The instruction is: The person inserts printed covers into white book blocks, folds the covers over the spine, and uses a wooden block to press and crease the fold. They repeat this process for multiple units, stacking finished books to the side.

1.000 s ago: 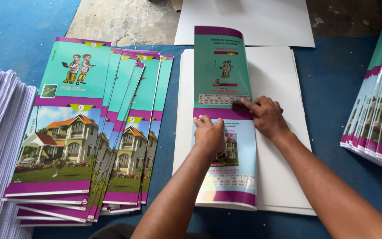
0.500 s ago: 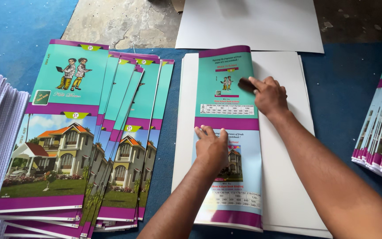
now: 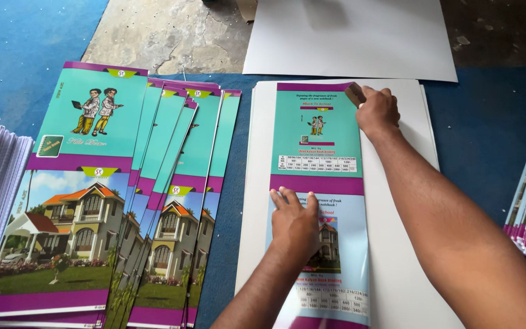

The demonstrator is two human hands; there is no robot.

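Flat on cover sheet (image 3: pixel 318 140) — left hand (image 3: pixel 294 220); right hand (image 3: pixel 377 111) presses block (image 3: pixel 355 94).

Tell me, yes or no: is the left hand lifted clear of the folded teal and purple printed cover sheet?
No, the left hand lies flat on the lower half of the folded teal and purple printed cover sheet.

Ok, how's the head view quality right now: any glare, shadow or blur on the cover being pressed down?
Head view: soft, even daylight; a faint sheen on the folded cover, its print sharp enough; only a thin shadow beside the right hand on the white sheets; the left hand is crisp; the fanned covers are in focus; the frame edges bow slightly.
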